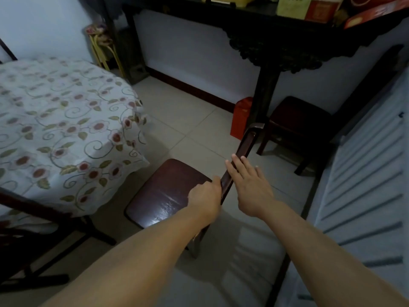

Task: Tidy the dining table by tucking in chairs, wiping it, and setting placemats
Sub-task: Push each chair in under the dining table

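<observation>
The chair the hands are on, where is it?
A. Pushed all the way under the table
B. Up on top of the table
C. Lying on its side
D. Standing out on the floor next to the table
D: the chair stands upright on the tiles, its whole seat showing beside the table, with the left hand gripping its backrest.
</observation>
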Demonstrator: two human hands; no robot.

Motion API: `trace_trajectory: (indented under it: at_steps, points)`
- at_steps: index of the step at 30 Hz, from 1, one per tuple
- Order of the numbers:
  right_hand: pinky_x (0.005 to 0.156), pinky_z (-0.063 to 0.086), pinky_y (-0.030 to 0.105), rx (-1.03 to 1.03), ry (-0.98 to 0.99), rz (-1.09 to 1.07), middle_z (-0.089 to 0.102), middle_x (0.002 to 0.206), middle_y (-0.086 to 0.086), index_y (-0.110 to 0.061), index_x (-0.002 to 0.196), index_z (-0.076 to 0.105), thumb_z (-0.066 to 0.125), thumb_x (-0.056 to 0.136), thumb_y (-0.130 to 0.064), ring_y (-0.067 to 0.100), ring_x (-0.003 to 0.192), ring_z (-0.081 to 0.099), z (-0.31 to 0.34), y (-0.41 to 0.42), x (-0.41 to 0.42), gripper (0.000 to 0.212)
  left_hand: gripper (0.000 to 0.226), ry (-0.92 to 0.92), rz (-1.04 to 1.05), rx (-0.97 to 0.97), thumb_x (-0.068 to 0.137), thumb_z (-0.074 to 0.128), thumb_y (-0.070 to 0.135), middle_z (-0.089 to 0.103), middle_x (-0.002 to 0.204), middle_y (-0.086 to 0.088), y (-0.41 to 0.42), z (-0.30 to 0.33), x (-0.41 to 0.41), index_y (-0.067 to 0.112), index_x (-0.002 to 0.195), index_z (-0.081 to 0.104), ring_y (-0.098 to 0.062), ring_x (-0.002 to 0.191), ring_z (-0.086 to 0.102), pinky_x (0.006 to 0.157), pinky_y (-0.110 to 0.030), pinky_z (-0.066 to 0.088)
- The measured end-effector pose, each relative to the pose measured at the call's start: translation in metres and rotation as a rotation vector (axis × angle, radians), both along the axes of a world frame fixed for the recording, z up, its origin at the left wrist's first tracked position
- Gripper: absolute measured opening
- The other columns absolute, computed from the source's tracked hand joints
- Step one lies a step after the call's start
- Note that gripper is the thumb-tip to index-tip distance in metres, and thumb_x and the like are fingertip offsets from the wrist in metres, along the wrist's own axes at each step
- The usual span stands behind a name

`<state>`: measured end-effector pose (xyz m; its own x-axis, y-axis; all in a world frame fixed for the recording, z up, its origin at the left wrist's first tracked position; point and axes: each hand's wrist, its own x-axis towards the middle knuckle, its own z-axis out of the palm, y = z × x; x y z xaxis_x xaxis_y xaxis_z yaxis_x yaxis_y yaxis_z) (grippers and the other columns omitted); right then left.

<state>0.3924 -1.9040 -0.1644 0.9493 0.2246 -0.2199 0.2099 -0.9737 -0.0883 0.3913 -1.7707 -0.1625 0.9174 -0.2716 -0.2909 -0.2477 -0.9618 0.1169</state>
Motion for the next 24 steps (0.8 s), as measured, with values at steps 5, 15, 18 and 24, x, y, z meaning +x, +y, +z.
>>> trace_trajectory:
  at_steps: [5, 15, 18, 24]
  points:
    - [0.117, 0.0, 0.046, -0.016, -0.045, 0.119, -0.018, 0.158, -0.002, -0.028, 0.149, -0.013, 0.06, 0.085, -0.015, 0.023, 0.144, -0.017, 0.008, 0.019, 0.02, 0.098, 0.044, 0.043, 0.034, 0.006, 0.08, 0.067, 0.018, 0.061, 0.111, -0.014, 0.038, 0.018, 0.02, 0.011, 0.113, 0.038, -0.036, 0.102, 0.06, 0.073, -0.037, 0.045]
    - [0.118, 0.0, 0.045, 0.043, -0.228, 0.397, 0.008, 0.158, -0.002, -0.025, 0.151, 0.002, 0.058, 0.086, -0.015, 0.025, 0.146, -0.003, 0.046, 0.159, 0.127, 0.087, 0.049, -0.079, 0.256, -0.012, 0.083, 0.056, 0.028, 0.062, 0.116, -0.007, 0.201, 0.066, 0.094, 0.031, 0.128, 0.038, -0.03, 0.106, 0.059, 0.082, -0.038, 0.048]
    - [0.118, 0.004, 0.043, 0.044, -0.258, 0.431, 0.026, 0.151, 0.002, -0.022, 0.149, 0.015, 0.061, 0.082, -0.019, 0.026, 0.142, 0.014, 0.054, 0.199, 0.165, 0.082, 0.052, -0.137, 0.322, -0.002, 0.085, 0.058, 0.037, 0.061, 0.118, -0.006, 0.24, 0.067, 0.115, 0.031, 0.132, 0.038, -0.029, 0.109, 0.057, 0.085, -0.038, 0.047]
    - [0.114, 0.011, 0.04, 0.028, -0.281, 0.493, 0.045, 0.134, 0.004, -0.021, 0.127, 0.046, 0.069, 0.078, -0.026, 0.025, 0.127, 0.039, 0.059, 0.244, 0.235, 0.055, 0.057, -0.126, 0.394, -0.031, 0.084, 0.062, 0.041, 0.059, 0.123, -0.006, 0.29, 0.067, 0.156, 0.027, 0.135, 0.04, -0.028, 0.113, 0.055, 0.088, -0.037, 0.044]
